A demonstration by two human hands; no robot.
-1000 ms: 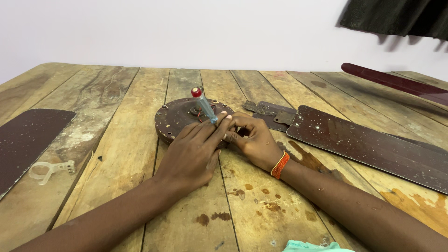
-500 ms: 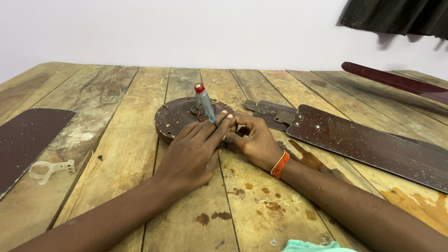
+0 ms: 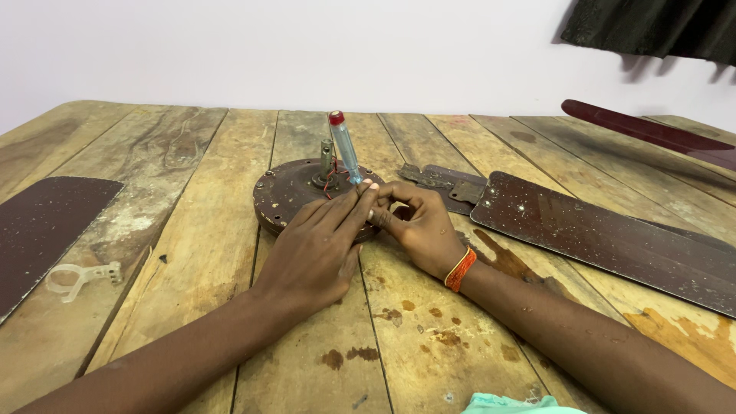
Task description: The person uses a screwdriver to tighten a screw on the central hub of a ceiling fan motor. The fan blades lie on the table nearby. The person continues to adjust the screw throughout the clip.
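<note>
While both hands meet at the near rim of the round fan motor (image 3: 295, 192), the screwdriver (image 3: 344, 147) rises from the pinch — long axis near upright, tilted slightly left. The left hand (image 3: 314, 257) and right hand (image 3: 418, 226) close fingertips around its lower shaft.

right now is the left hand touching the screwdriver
Touching. The head view shows the left hand's fingertips pressed against the lower shaft of the screwdriver, no gap visible, above the round motor.
</note>
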